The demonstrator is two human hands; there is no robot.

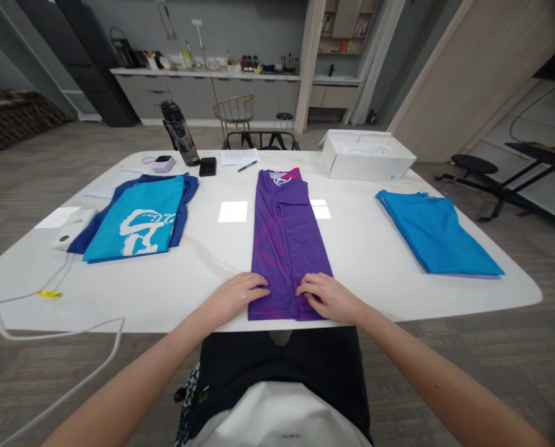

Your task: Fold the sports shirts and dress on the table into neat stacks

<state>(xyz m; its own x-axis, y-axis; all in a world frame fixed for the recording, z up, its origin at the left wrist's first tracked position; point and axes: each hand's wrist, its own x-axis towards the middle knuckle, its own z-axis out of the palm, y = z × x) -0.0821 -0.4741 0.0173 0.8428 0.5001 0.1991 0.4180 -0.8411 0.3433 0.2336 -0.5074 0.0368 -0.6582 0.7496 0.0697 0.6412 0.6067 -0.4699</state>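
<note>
A purple T-shirt (272,248), folded into a long narrow strip, lies on the white table in front of me. Its collar, with a pink patch and white print, points away. My left hand (238,295) rests on the shirt's near left edge, fingers bent a little and pressing on the cloth. Across from it, my right hand (324,295) lies over the near right edge, its fingers apart and curved onto the fabric. The cloth stays flat under both hands. Parts of the thumbs and palms are hidden.
A turquoise shirt with white print (140,217) lies on dark blue cloth at left, by a power strip (75,228). At right is a folded blue garment (438,233). A white box (365,162), bottle (180,133), black wallet-like item (207,166) and pen (248,166) stand farther back.
</note>
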